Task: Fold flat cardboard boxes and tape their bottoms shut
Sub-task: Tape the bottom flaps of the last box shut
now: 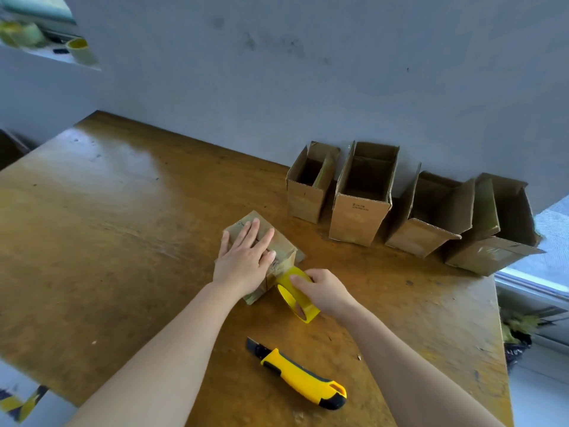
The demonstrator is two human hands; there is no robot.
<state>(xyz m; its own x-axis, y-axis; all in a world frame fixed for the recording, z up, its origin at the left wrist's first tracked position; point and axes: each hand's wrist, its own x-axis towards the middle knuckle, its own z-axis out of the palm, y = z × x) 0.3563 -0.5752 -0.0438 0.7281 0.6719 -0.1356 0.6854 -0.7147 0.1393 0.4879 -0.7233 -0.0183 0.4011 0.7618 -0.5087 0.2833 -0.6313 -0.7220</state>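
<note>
A small cardboard box (pixel 284 246) lies bottom-up in the middle of the wooden table (pixel 107 226). My left hand (pixel 246 257) presses flat on its top face with straight fingers. Right of it, my right hand (pixel 323 291) grips a yellow tape roll (pixel 292 300) held against the box's near right edge, with a strip of tape running from the roll onto the box. A yellow and black utility knife (pixel 300 377) lies on the table in front of me, blade out and pointing up-left.
Several folded open cardboard boxes (pixel 360 198) stand in a row along the grey wall at the back right. The table's right edge borders a window ledge (pixel 535 291). A shelf with tape rolls (pixel 80 50) hangs at the upper left.
</note>
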